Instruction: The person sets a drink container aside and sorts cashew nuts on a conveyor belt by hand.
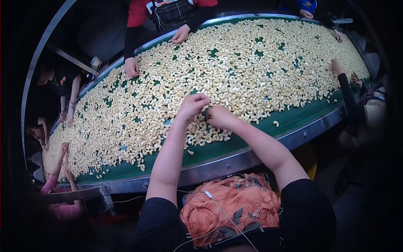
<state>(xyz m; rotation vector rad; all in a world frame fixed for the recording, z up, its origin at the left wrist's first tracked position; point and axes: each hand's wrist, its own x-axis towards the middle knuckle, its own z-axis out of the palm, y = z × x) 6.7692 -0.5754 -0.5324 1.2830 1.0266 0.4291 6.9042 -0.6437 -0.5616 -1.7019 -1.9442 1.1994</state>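
At the left end of the green belt [302, 115], a person in a pink top [65, 211] has both arms up by the cashew nuts [235, 63]. Next, a person in a dark shirt [56, 86] has hands by the far edge. Then, past the far edge, a person with red sleeves [137, 13] has one hand [131, 67] down by the nuts and the other hand [180, 34] near that edge.

The nuts cover most of the belt, with bits of green peeking through. A bare strip runs along the near edge, beside the metal rim [228, 167].

Your left hand [194, 107] is over the nuts near the middle, its fingers bent close together. I can't tell if it has a nut. Your right hand [221, 117] is just beside it, curled in, with its fingertips hidden, so I can't tell what it holds. Your orange apron [233, 208] is below the near rim.

To the right, one loose nut [276, 124] lies on the bare strip. By the right end, a dark sleeve [348, 94] reaches in over the belt.
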